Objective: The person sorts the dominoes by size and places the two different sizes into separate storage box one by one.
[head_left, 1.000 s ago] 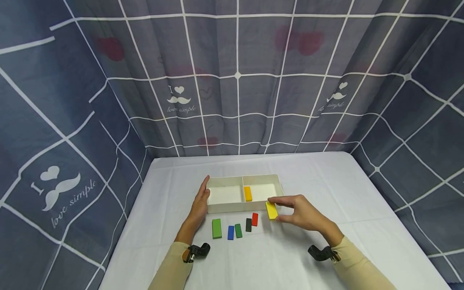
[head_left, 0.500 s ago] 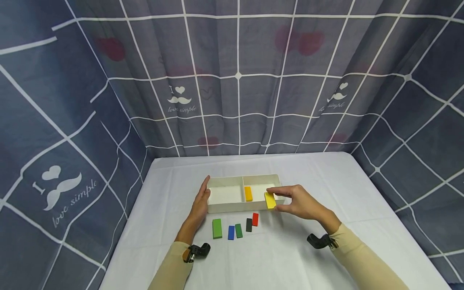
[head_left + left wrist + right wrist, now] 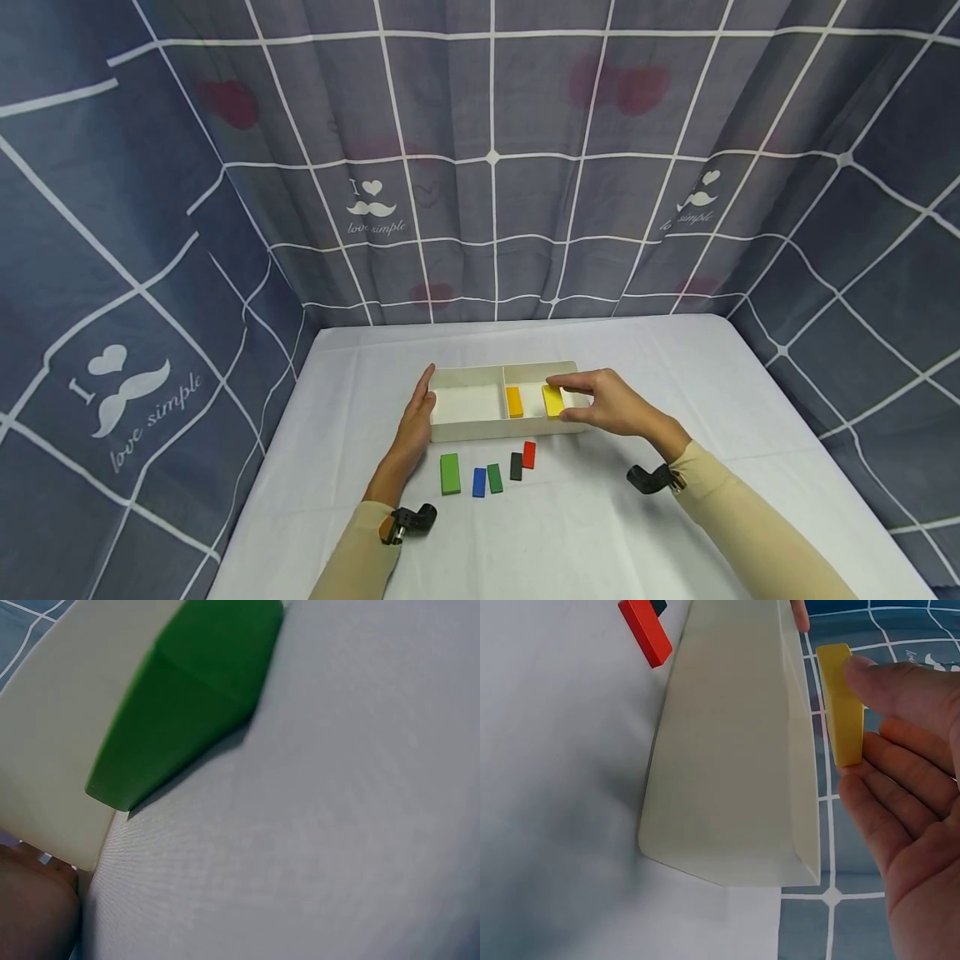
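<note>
Head view: our left hand (image 3: pixel 415 421) rests flat-fingered against the white box (image 3: pixel 467 430)'s left wall. Our right hand (image 3: pixel 609 404) pinches the yellow block (image 3: pixel 552 401) over the right compartment, beside the orange block (image 3: pixel 513 402). Placing step; next we'd lower and release.

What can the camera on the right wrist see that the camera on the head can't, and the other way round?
Only the right wrist view shows the white box from low outside, its side wall filling the frame. Only the head view shows the left hand resting on the box's left end, the orange block inside, and the green, blue and black blocks. Both show the right hand pinching the yellow block, and the red block.
</note>
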`<act>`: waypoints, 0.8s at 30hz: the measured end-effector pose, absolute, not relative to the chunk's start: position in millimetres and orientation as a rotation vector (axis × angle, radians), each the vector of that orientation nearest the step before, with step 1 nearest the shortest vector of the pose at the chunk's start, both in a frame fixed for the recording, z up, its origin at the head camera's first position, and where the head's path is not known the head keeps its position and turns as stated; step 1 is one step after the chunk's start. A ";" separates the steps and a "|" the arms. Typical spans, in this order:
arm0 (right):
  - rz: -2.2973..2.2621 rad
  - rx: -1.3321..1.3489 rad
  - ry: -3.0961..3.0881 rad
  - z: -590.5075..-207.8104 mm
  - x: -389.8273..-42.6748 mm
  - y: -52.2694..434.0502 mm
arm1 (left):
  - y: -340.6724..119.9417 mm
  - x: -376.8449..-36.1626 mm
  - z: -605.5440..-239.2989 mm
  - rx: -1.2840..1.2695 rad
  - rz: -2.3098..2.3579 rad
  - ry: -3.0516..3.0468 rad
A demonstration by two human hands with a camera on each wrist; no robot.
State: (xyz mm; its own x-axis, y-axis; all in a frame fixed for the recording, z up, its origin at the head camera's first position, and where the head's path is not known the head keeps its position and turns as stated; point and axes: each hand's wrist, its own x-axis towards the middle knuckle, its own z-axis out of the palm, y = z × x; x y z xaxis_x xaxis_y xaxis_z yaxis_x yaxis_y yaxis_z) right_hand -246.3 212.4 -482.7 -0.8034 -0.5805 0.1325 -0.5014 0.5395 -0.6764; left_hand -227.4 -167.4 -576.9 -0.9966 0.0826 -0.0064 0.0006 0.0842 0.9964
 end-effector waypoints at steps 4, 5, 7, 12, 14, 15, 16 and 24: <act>-1.099 -0.937 2.664 -487.0 -254.3 209.2 | -167.7 -228.2 -577.9 0.097 2.087 2.268; -1.095 -0.941 2.663 -488.3 -256.6 208.3 | -167.8 -228.4 -578.1 0.102 2.088 2.269; -1.086 -0.944 2.660 -491.4 -261.2 206.7 | -168.0 -228.7 -578.5 0.109 2.090 2.267; -1.055 -0.944 2.649 -498.2 -271.3 203.1 | -168.0 -228.5 -578.5 0.106 2.089 2.265; -1.041 -0.944 2.647 -501.2 -275.0 201.1 | -168.0 -228.2 -578.4 0.100 2.085 2.267; -1.031 -0.947 2.647 -502.6 -276.5 200.1 | -168.0 -228.1 -578.4 0.099 2.085 2.265; -1.024 -0.948 2.648 -503.7 -277.9 199.0 | -168.0 -228.0 -578.3 0.099 2.083 2.266; -0.954 -0.969 2.644 -510.4 -287.9 190.4 | -168.3 -228.7 -579.3 0.096 2.081 2.274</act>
State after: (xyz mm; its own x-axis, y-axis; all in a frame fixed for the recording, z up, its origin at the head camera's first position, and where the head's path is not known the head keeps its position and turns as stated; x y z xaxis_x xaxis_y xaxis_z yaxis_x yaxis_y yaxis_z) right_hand -287.9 190.4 -510.4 -0.7748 -0.6295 0.0584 -0.5217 0.5845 -0.6214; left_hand -228.7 -168.3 -579.3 -0.9964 0.0849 -0.0006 0.0070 0.0884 0.9961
